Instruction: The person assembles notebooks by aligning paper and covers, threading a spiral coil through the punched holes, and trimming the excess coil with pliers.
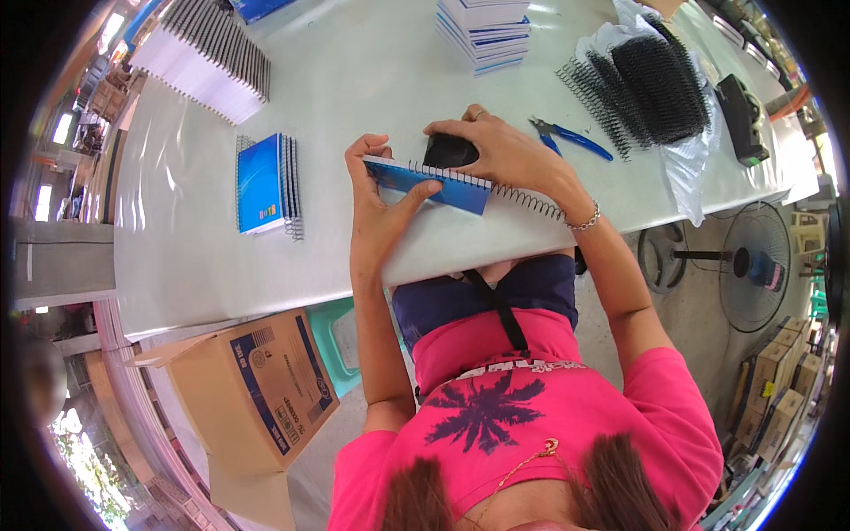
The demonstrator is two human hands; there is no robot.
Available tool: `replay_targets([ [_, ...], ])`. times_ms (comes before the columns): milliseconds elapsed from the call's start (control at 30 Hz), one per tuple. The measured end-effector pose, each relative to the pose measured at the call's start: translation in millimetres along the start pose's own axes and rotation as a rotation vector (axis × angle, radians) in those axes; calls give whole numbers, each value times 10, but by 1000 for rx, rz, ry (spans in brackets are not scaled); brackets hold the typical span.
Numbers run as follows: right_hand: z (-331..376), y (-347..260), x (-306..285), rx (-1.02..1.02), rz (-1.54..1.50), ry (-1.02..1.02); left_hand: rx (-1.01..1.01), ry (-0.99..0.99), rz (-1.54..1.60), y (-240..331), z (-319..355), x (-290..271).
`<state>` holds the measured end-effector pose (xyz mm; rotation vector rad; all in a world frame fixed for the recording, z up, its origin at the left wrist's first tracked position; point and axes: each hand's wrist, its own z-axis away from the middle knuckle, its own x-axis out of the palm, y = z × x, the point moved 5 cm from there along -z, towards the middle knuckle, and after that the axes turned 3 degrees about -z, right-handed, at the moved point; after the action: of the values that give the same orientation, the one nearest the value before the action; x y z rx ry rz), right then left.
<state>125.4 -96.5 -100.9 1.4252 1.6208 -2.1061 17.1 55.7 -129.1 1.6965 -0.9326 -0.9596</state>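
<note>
A small blue-covered notebook (460,196) stands tilted on its edge near the front of the table. My left hand (381,190) grips its left end, thumb across the cover and fingers behind. A black wire coil (531,203) runs along the notebook's punched top edge, and its loose end sticks out to the right under my right wrist. Just behind the notebook, my right hand (500,146) is curled over a dark block-like object (450,151), thumb at its near side. The hand partly covers that object, so its exact kind is unclear.
Coil-bound notebooks (264,184) lie at left, below a tall notebook stack (208,62). Unbound book blocks (483,35) stand at the back. Blue-handled cutters (574,139), a pile of black coils (651,84) and a black device (742,119) are at right. A cardboard box (257,389) stands below.
</note>
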Motion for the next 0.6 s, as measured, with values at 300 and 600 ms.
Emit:
replay_targets([
  [300, 35, -16, 77, -257, 131, 233, 1, -8, 32, 25, 49, 13],
  [600, -160, -45, 51, -219, -648, -16, -58, 0, 74, 33, 61, 16],
])
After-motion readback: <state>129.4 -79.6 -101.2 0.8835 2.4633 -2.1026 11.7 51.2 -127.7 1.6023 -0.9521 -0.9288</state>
